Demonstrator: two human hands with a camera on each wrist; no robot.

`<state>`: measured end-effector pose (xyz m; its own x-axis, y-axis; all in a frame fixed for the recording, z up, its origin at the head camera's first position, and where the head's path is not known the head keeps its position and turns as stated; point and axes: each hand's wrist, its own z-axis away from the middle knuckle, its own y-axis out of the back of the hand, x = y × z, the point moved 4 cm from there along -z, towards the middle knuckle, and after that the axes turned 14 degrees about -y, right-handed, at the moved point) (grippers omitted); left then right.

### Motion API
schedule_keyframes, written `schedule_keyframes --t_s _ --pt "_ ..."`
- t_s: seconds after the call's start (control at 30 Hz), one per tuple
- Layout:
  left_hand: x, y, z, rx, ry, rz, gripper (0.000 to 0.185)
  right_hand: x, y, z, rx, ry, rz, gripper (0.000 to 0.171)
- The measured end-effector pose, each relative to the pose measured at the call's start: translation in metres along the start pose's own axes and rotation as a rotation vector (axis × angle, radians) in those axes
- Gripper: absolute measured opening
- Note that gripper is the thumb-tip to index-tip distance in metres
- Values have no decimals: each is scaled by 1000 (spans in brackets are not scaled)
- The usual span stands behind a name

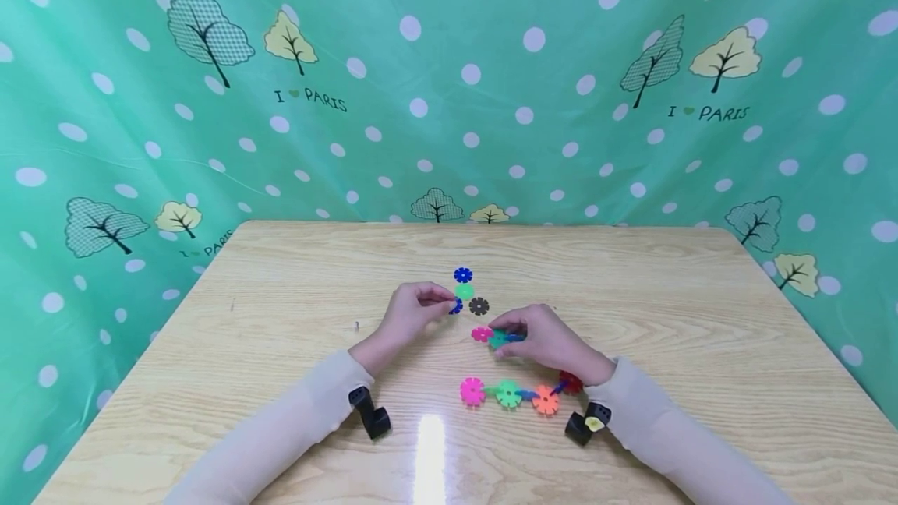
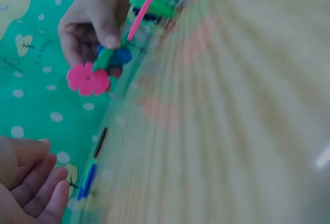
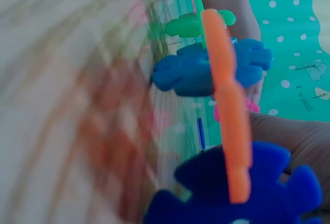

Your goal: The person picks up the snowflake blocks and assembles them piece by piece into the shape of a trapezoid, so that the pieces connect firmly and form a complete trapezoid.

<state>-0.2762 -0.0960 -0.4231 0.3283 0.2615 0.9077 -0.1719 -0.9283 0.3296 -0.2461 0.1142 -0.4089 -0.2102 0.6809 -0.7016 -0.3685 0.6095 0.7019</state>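
Note:
My right hand [image 1: 543,337] pinches a short chain of notched snowflake discs: a pink disc [image 1: 481,334], a green disc [image 1: 499,339] and a blue one [image 1: 516,337]. In the left wrist view the pink disc [image 2: 87,79] hangs below the right thumb. My left hand [image 1: 412,316] is beside a blue disc [image 1: 457,305], its fingertips overlapping that disc in the head view. Seen from the left wrist, the left fingers [image 2: 36,203] are loosely bent with nothing between them. Close by lie a light green disc [image 1: 464,291], another blue disc [image 1: 463,275] and a dark disc [image 1: 479,306].
A longer chain lies nearer on the wooden table [image 1: 295,294], under the right wrist: a pink disc [image 1: 473,391], a green disc [image 1: 509,393], an orange disc [image 1: 545,400] and a red disc [image 1: 570,383], with upright discs linking them. A green patterned cloth [image 1: 449,139] hangs behind.

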Motion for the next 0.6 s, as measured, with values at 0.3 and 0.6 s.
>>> schedule_keyframes --t_s 0.3,0.6 --pt "-15 6 -14 -75 56 -126 30 0 0 0 -2 -23 -6 36" --pt "-16 2 -18 -113 35 -253 32 -2 1 1 1 -4 -11 35"
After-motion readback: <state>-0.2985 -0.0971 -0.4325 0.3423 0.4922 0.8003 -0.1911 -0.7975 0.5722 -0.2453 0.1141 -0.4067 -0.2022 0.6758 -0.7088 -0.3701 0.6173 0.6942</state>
